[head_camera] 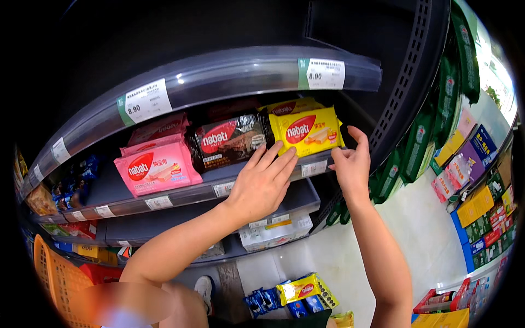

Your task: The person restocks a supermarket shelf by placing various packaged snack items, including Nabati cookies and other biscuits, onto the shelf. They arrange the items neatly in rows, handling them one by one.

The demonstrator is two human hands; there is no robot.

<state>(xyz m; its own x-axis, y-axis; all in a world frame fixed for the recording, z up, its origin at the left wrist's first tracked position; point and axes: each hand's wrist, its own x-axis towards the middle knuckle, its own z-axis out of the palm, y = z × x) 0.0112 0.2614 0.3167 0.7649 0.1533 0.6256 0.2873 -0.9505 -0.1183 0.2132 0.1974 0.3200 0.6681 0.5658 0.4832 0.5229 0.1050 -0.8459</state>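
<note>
A yellow Nabati wafer pack (307,130) stands at the right end of a shelf, at the front of its row. The fingertips of my left hand (262,180) lie at its lower left corner, fingers stretched and nothing gripped. Beside its right edge is my right hand (353,164), thumb and forefinger apart, the other fingers curled. A dark chocolate-coloured Nabati wafer pack (229,139) leans to the left of the yellow one, partly behind my left fingers. Farther left, a pink Nabati wafer pack (158,170) fronts its row. More packs stand behind these.
Price tags line the upper shelf edge (246,76) above the packs. A black perforated upright (404,78) bounds the right side. Below, several snack packs (299,289) lie near the floor by my legs. An orange basket (57,279) is at lower left. Stacked goods stand across the aisle.
</note>
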